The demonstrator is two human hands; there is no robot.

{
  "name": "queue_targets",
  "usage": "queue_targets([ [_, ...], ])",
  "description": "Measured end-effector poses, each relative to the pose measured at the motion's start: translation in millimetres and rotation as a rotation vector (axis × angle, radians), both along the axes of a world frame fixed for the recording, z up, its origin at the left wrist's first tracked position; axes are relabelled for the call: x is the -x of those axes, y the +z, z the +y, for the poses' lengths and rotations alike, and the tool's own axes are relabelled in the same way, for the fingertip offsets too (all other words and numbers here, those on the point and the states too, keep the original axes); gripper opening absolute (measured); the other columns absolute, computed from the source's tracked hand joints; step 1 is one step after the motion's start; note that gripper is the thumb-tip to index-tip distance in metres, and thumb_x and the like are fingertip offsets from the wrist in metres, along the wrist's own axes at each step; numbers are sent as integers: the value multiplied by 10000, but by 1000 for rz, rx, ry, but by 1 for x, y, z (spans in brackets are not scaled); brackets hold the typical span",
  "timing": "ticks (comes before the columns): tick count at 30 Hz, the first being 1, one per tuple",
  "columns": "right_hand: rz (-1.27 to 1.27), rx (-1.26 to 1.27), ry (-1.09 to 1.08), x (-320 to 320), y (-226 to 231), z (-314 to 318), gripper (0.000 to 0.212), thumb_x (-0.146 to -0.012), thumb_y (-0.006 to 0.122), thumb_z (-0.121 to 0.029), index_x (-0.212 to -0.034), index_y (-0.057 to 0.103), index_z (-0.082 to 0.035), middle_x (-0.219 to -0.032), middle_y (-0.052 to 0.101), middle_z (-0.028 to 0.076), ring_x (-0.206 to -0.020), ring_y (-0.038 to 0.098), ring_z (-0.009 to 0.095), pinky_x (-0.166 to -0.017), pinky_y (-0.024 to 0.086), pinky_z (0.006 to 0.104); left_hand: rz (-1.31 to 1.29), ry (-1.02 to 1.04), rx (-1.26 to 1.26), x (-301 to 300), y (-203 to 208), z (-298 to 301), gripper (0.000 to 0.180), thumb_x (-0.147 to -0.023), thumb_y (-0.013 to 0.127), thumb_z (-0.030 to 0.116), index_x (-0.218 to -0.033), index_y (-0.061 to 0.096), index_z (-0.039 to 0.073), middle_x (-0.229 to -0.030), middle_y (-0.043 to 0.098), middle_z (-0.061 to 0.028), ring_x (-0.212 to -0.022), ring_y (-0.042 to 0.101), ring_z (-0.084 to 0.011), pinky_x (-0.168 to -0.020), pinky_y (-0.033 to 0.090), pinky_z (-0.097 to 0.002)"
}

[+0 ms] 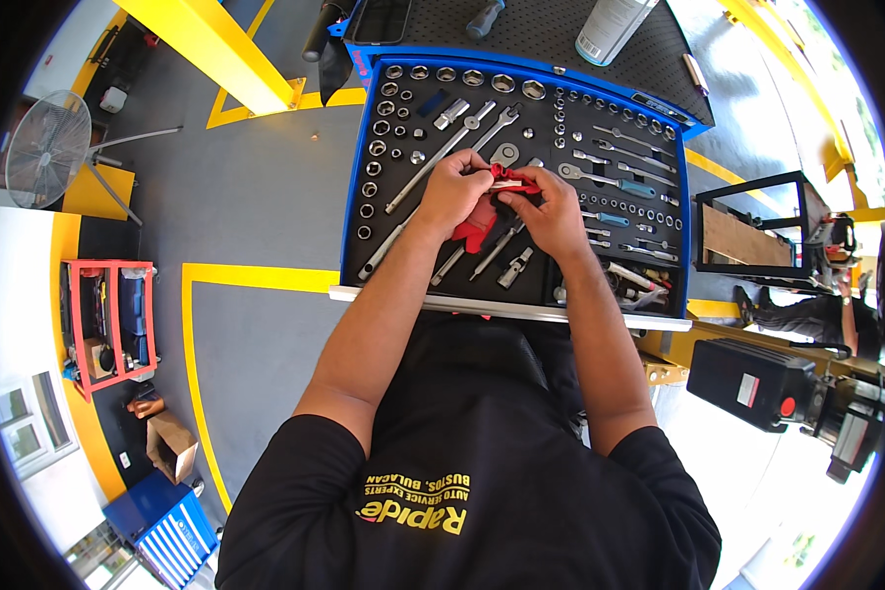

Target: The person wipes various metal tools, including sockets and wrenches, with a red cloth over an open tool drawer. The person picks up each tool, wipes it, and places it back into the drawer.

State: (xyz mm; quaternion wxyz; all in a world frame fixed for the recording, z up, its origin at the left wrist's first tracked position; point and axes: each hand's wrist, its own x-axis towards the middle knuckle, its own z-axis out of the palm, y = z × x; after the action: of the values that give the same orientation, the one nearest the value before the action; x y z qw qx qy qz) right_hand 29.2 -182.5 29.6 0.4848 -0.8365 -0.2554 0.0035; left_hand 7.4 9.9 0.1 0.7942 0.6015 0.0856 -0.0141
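Observation:
My left hand [452, 189] and my right hand [551, 211] meet over an open tool drawer [349, 197]. Together they grip a red rag [477, 224] with a small slim tool [506, 183] pinched between the fingertips; most of that tool is hidden. The rag hangs down between my wrists. Beneath my hands the drawer's black foam tray holds rows of chrome sockets [376, 147], a long ratchet handle [433, 162], extension bars [490, 254] and screwdrivers with teal handles [637, 187].
The blue tool cabinet's top [551, 34] carries a spray can [610, 28] and a screwdriver [485, 17]. A standing fan [47, 147] and a red rack [113, 324] are at left, a blue tool chest [162, 531] lower left. Another person [816, 315] sits at right near a black machine [757, 383].

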Motion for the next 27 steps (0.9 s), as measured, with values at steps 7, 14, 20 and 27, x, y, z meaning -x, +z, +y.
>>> queue_targets([
  [7,-14,-99,-8,0,-1,1,331,-849,879,-184,-1105,735,-31,-967,734,130,-853,719,249,-758,559,349,11,3,-33,-1,2,-1,40,-880,645,59,-854,661,33,-805,619,-1,-712,544,-69,-643,456,-254],
  [14,-11,-13,-12,-2,-4,1,320,-849,872,-264,-1073,755,-69,-988,757,152,-913,739,324,-815,585,404,17,-8,-92,3,-14,4,83,-924,628,111,-961,666,47,-850,632,-26,-701,597,-113,-620,495,-281],
  [20,-45,-119,26,0,3,-10,340,-864,847,-207,-1107,685,-34,-1029,745,152,-1007,722,365,-879,566,440,29,-18,-27,-5,-15,4,70,-912,565,23,-880,617,57,-795,574,25,-674,481,-54,-616,406,-240],
  [27,-25,-86,57,-1,3,-15,339,-873,837,-227,-1117,687,-45,-1017,740,142,-1011,712,364,-889,559,443,80,-49,-14,-5,-7,5,76,-904,567,0,-877,611,55,-818,589,18,-740,519,-62,-677,430,-235],
])
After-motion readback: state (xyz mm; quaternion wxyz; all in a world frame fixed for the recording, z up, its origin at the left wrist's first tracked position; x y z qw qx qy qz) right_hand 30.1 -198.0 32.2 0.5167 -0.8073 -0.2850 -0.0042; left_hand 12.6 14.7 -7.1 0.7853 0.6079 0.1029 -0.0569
